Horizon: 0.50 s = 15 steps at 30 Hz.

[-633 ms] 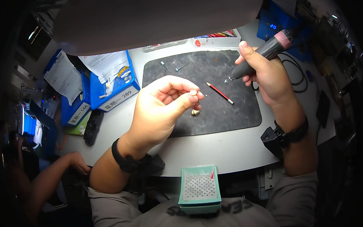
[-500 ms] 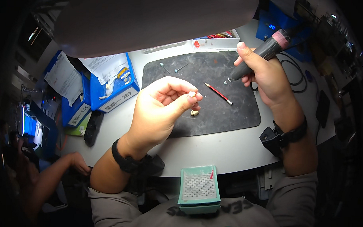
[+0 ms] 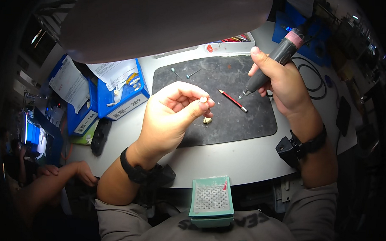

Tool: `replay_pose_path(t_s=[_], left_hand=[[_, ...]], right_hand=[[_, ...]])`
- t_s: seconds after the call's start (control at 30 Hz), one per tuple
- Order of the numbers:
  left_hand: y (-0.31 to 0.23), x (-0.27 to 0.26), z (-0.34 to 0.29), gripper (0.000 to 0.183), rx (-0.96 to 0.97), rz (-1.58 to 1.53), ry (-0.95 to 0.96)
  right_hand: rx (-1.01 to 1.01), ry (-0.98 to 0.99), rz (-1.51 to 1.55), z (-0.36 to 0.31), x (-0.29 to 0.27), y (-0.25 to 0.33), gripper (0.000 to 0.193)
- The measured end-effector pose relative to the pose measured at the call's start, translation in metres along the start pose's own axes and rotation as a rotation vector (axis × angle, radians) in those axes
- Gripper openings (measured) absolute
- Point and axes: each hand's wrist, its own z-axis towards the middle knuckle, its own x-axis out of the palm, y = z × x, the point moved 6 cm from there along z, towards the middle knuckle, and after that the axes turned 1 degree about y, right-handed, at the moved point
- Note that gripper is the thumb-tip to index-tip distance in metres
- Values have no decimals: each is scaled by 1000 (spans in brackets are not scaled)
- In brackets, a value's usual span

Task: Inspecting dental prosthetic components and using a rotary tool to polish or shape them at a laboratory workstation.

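Note:
My left hand [image 3: 172, 115] hovers over the dark work mat [image 3: 227, 126] and pinches a tiny pale piece [image 3: 203, 99] between thumb and fingertips. A second small pale piece [image 3: 207, 120] lies on the mat just below those fingertips. My right hand [image 3: 281, 83] grips a grey pen-shaped rotary handpiece [image 3: 273, 59] with a pink band, its tip pointing down near the mat. A red pencil [image 3: 232, 100] lies on the mat between the two hands.
Blue trays [image 3: 121, 96] with papers and small parts stand at the left. A teal bur block [image 3: 211, 202] sits at the table's near edge. Two small pins [image 3: 184, 73] lie at the mat's far side. Another person's hand [image 3: 78, 174] is at lower left. A black cable [image 3: 313, 78] loops right.
My right hand has shifted the handpiece slightly up and to the left over the mat. The left hand keeps its pinch in the same place.

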Motion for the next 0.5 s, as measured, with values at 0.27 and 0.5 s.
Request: replay_pose_path(t_s=[0.27, 0.5], left_hand=[[-1, -3, 1, 12, 10, -2, -27], [-5, -2, 0, 11, 29, 73, -63]], right_hand=[[25, 45, 5, -9, 4, 6, 45], [122, 218, 86, -33, 37, 10, 23]])
